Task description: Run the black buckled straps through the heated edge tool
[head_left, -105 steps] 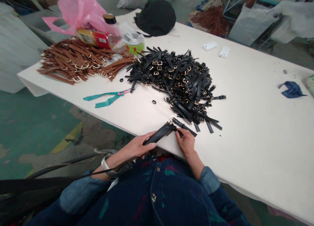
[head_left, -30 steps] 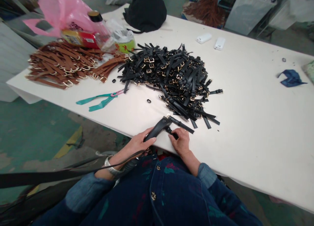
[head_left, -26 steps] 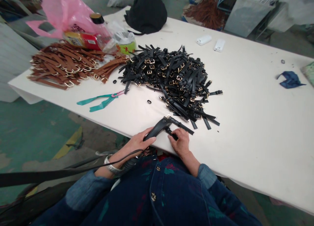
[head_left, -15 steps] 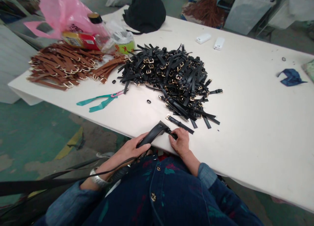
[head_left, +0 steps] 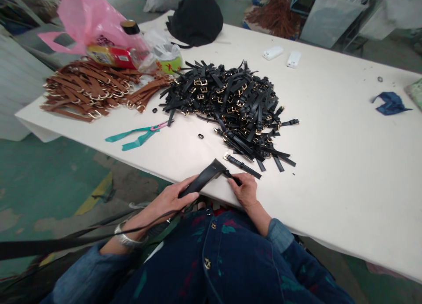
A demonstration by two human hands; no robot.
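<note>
My left hand point(head_left: 173, 197) is closed around a wide black leather strap point(head_left: 205, 175) at the table's front edge. The strap bends over at its top, and its far end meets a short black buckle strap point(head_left: 233, 177). That short piece is pinched in my right hand point(head_left: 245, 190), whose fingertips partly cover it, so how the two join cannot be made out. Just beyond my right hand lies a loose black strap with a gold buckle point(head_left: 243, 165). Behind it rises a heap of black buckle straps point(head_left: 231, 97).
Brown buckle straps point(head_left: 85, 88) are piled at the left, below a pink plastic bag point(head_left: 89, 20) and a bottle. Teal-handled scissors point(head_left: 141, 136) and a small black loop point(head_left: 201, 136) lie nearer. A black cap point(head_left: 198, 20), two white devices and blue cloth point(head_left: 391, 104) sit farther off.
My left hand has drawn slightly left and down with the wide strap, which now shows more of its length. My right hand has shifted slightly right, still pinching the short strap.
</note>
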